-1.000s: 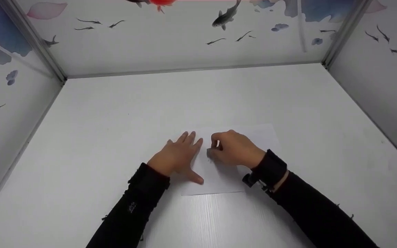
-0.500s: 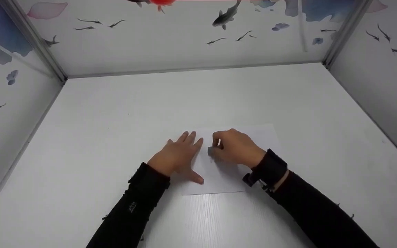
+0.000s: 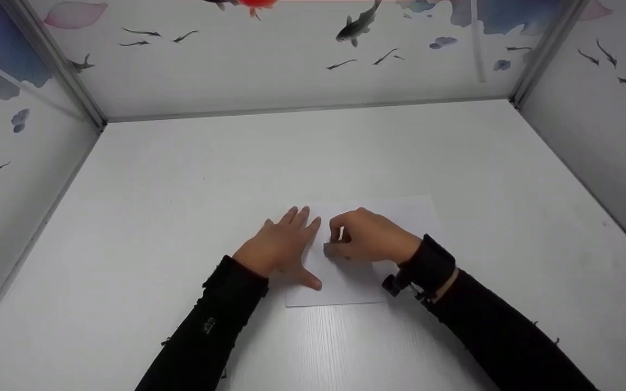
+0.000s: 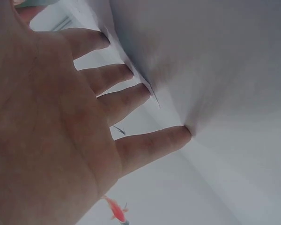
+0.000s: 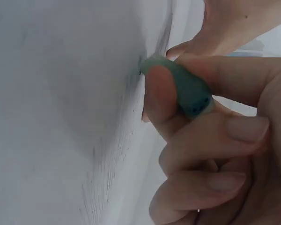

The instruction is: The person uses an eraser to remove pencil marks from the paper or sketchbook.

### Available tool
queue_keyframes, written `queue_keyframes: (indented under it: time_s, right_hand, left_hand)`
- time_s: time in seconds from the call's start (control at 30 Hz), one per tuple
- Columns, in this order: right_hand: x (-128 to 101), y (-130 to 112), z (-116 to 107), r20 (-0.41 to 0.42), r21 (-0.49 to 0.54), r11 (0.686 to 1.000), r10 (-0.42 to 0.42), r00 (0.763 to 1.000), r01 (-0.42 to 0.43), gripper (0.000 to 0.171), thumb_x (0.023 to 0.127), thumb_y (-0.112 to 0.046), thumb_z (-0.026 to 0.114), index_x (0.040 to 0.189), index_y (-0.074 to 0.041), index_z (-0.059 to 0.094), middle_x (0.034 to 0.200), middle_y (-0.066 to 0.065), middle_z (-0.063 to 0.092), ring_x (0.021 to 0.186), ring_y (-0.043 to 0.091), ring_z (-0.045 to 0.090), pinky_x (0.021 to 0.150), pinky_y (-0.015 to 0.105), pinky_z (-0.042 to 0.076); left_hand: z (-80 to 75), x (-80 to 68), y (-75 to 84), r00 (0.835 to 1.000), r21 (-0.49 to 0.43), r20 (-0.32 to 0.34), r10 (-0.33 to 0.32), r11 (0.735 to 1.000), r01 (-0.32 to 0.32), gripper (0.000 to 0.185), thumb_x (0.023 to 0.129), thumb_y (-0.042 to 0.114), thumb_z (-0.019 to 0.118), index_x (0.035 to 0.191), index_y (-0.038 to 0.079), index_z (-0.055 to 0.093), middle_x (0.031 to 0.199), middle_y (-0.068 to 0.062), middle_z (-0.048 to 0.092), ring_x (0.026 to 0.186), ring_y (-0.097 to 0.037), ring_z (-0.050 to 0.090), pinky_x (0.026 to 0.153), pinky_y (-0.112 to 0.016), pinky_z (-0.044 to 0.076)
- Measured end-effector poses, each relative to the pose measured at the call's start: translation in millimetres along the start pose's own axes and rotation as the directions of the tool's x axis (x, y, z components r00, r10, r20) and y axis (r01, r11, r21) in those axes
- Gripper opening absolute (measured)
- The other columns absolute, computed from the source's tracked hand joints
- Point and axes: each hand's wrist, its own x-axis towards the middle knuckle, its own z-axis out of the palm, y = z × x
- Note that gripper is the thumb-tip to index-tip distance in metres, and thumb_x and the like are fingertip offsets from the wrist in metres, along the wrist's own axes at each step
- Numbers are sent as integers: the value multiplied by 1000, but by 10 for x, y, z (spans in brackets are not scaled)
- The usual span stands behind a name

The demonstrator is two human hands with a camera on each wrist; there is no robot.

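Note:
A sheet of white paper [image 3: 345, 290] lies on the white table. My left hand [image 3: 277, 247] rests on its left part, palm down with fingers and thumb spread; in the left wrist view the straight fingers [image 4: 145, 145] touch the surface with their tips. Just to the right, my right hand [image 3: 374, 237] pinches a small green eraser [image 5: 189, 89] between thumb and forefinger, the other fingers curled under. Dark blue marks show on the eraser's near end. Its far tip is right at the paper, with small dark specks beside it in the right wrist view.
The table [image 3: 182, 179] is bounded by a back wall [image 3: 269, 70] and side walls [image 3: 606, 136] printed with fish and petals. Grey metal posts [image 3: 546, 51] stand at the back corners. Both forearms, in black sleeves [image 3: 193, 326], reach in from the front.
My right hand has shifted slightly right and up, then back left and toward the body, with the eraser staying on the paper. The left hand has kept its place.

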Motion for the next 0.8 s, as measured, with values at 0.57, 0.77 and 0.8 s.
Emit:
queue_keyframes:
  time_s: [0.57, 0.77, 0.8]
  right_hand:
    - [19, 46, 0, -52, -32, 999, 24, 998, -25, 11, 97, -19, 78, 92, -11, 73, 78, -2, 73, 67, 13, 65, 62, 32, 52]
    - [17, 55, -10, -125, -58, 993, 99, 987, -107, 13, 98, -22, 77, 94, -10, 74, 79, -1, 72, 66, 13, 63, 60, 32, 51]
    - [14, 43, -11, -116, -54, 993, 98, 988, -104, 13, 98, -21, 76, 93, -10, 74, 79, -1, 71, 65, 14, 62, 60, 32, 51]
  left_hand:
    - [4, 6, -1, 1000, 3, -6, 6, 1000, -6, 129, 78, 75, 82, 172, 13, 19, 178, -17, 11, 165, -37, 10, 120, -71, 31]
    - [-17, -2, 21, 1000, 24, 1, -6, 1000, 6, 129, 79, 77, 80, 172, 12, 18, 178, -17, 11, 165, -36, 10, 120, -70, 32]
    - [-17, -2, 23, 1000, 26, 2, -8, 1000, 8, 130, 79, 77, 80, 172, 12, 18, 178, -17, 11, 165, -36, 10, 120, -70, 32]
